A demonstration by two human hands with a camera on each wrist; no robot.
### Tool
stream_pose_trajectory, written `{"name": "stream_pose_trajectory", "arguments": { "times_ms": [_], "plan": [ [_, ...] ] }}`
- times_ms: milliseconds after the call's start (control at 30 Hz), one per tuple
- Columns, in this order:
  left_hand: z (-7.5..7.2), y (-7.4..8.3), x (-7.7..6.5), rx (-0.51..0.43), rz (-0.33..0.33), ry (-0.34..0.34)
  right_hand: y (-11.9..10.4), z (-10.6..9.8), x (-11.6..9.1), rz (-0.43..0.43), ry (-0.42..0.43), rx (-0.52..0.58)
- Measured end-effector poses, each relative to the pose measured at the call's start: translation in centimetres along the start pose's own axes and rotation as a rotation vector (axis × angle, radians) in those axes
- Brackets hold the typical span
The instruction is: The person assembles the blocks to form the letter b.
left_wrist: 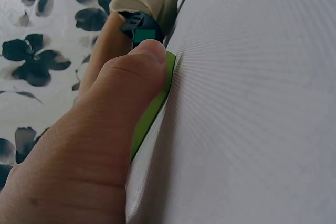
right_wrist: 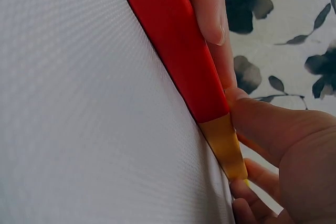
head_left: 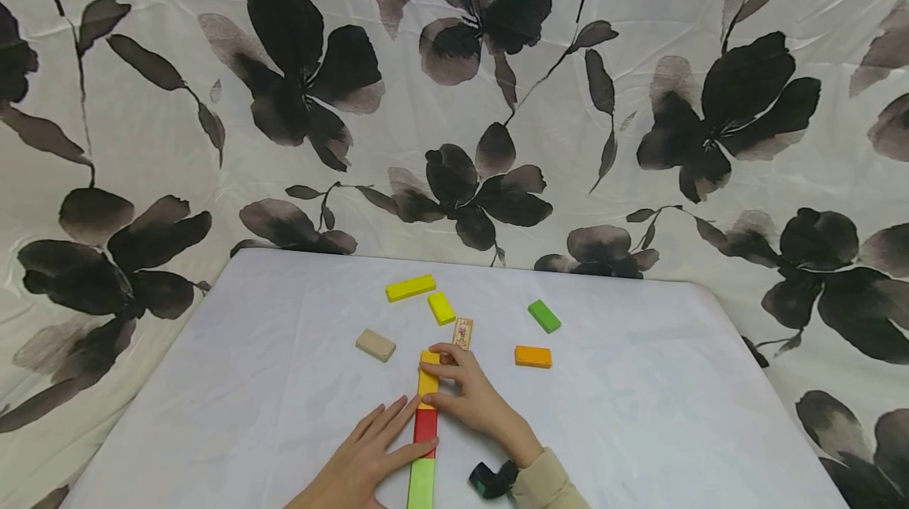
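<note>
Pinches the orange block (head_left: 428,383) in the grip of the right hand (head_left: 474,398), end to end on one long axis with the nearer red block (head_left: 424,426), beside the straight-fingered left hand (head_left: 364,452).

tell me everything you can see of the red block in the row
The red block is a plain oblong with straight edges and a smooth, slightly glossy surface; its material is unclear. It lies lengthwise on the white tabletop, between a light green block and an orange-yellow block, ends meeting. The left hand lays its thumb across it near the green end; the thumb of the right hand is by the other end, contact unclear.
</note>
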State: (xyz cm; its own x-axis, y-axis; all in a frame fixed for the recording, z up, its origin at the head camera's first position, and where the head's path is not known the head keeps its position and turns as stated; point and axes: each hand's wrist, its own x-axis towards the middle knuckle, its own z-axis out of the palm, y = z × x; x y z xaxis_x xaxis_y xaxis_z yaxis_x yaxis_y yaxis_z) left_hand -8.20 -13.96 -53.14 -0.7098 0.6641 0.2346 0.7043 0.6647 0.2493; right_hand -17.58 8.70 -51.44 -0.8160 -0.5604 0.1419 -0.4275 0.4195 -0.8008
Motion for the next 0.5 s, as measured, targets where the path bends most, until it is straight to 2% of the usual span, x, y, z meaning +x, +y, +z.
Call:
{"name": "stream_pose_trajectory", "arguments": {
  "times_ms": [333,500],
  "plan": [
    [0.08,-0.29,-0.05,-0.027,0.011,0.004,-0.05,-0.12,0.11,0.002,-0.002,-0.012],
    [-0.01,-0.27,-0.03,-0.060,0.008,-0.008,-0.53,-0.82,0.70,0.000,0.019,-0.035]
  ]
}}
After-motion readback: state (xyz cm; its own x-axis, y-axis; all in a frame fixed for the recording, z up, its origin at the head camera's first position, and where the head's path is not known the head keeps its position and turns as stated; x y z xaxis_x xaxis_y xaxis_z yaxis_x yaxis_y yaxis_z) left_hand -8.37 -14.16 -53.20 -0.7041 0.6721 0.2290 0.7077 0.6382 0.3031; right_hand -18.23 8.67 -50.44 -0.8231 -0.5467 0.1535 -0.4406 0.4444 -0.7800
